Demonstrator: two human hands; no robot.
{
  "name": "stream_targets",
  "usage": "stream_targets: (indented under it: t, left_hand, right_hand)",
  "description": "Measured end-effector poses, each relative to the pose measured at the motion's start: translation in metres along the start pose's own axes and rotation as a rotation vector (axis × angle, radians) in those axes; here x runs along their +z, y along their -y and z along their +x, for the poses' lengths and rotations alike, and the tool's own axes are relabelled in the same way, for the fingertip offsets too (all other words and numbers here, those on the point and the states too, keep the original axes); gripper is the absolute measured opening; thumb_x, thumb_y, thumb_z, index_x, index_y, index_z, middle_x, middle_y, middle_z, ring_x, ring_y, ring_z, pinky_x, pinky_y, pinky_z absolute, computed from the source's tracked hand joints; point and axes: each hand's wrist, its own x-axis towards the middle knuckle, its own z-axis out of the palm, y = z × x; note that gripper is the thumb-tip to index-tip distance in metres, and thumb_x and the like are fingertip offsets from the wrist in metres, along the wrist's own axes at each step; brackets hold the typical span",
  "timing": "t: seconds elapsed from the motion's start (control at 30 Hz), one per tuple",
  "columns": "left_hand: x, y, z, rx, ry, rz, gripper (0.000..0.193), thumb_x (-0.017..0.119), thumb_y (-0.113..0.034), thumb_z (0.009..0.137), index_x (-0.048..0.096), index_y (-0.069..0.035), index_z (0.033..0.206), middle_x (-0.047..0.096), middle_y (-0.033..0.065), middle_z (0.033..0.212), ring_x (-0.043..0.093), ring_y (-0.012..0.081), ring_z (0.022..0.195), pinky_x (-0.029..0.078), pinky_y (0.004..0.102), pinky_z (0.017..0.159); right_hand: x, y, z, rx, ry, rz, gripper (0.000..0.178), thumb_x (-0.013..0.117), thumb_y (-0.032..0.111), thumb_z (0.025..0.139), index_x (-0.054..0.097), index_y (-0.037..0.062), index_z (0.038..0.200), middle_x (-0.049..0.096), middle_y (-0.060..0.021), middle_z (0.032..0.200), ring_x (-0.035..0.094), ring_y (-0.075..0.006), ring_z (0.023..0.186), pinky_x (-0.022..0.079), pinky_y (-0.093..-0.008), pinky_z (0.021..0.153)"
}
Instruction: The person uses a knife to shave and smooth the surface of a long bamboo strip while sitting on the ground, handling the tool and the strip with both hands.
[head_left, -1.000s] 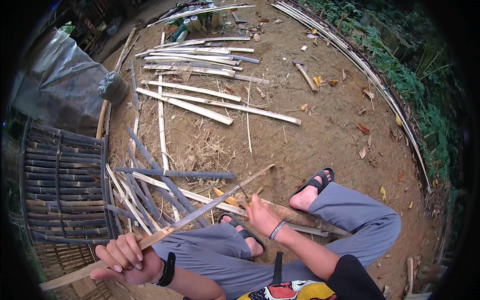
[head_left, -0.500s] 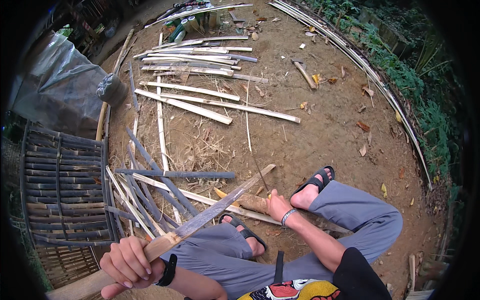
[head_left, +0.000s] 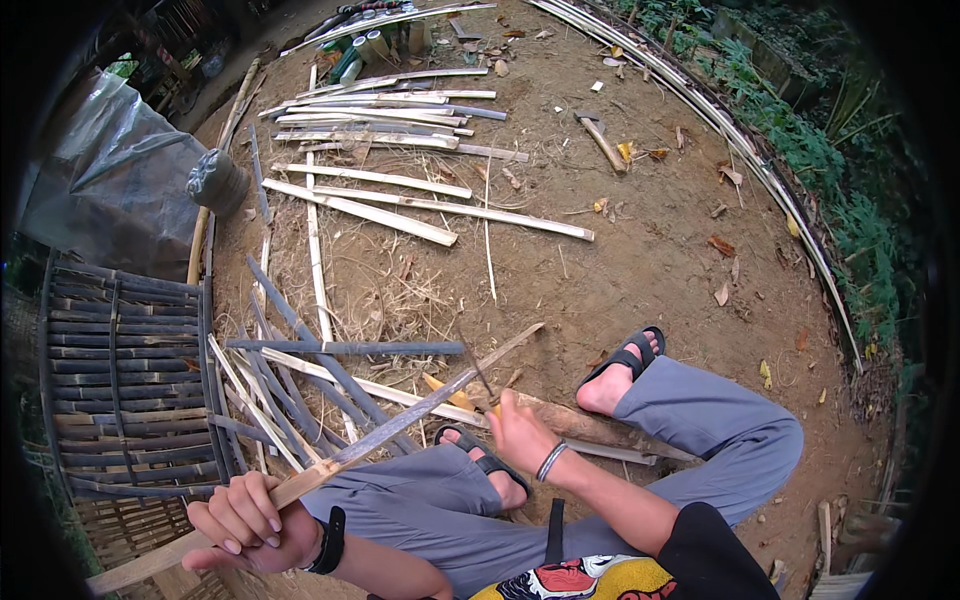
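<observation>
Across my lap a long split bamboo strip point(head_left: 380, 440) slants up to the right, its tip narrowing. Its lower part is in my left hand point(head_left: 250, 525), with fingers wrapped round it. My right hand point(head_left: 525, 438) grips a knife point(head_left: 480, 372) by what looks like a yellowish handle, mostly hidden by the fingers. The thin dark blade points up and left, crossing the strip near its upper end; whether it touches is unclear. Below that tip, a brown log point(head_left: 585, 424) lies on the ground between my feet, close to my right hand.
Pale split bamboo strips point(head_left: 390, 200) lie ahead, with a dark-skinned pile point(head_left: 300, 390) at left. A hatchet point(head_left: 603, 145) rests on the dirt. A bamboo slat rack point(head_left: 130, 375) and plastic sheet point(head_left: 110, 190) stand at left; long poles point(head_left: 735, 145) edge the plants at right.
My right hand and the knife have moved left, toward the strip, so the blade now crosses it. The strip has turned slightly in my left hand, showing a narrower face.
</observation>
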Motion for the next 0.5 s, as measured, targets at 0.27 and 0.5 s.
stream_targets:
  t: [0.27, 0.5]
  left_hand:
    - [-0.019, 0.005, 0.007, -0.008, -0.031, 0.040, 0.045, 0.040, -0.047, 0.095, 0.037, -0.011, 0.068, 0.031, -0.0019, 0.047, 0.028, 0.0077, 0.037, 0.032, 0.0212, 0.042]
    - [-0.034, 0.000, 0.014, -0.007, -0.025, -0.021, 0.045, 0.046, -0.046, 0.093, 0.038, -0.012, 0.064, 0.032, -0.0027, 0.045, 0.029, 0.0068, 0.035, 0.030, 0.0201, 0.039]
  right_hand:
    - [0.003, -0.132, 0.080, 0.250, -0.093, -0.181, 0.030, 0.046, 0.020, 0.092, 0.040, -0.0089, 0.099, 0.060, -0.0344, 0.080, 0.060, -0.0470, 0.078, 0.049, -0.0527, 0.066]
    - [0.003, -0.113, 0.079, 0.176, 0.032, -0.211, 0.030, 0.047, 0.018, 0.090, 0.041, -0.0097, 0.099, 0.059, -0.0348, 0.081, 0.060, -0.0479, 0.081, 0.048, -0.0529, 0.069]
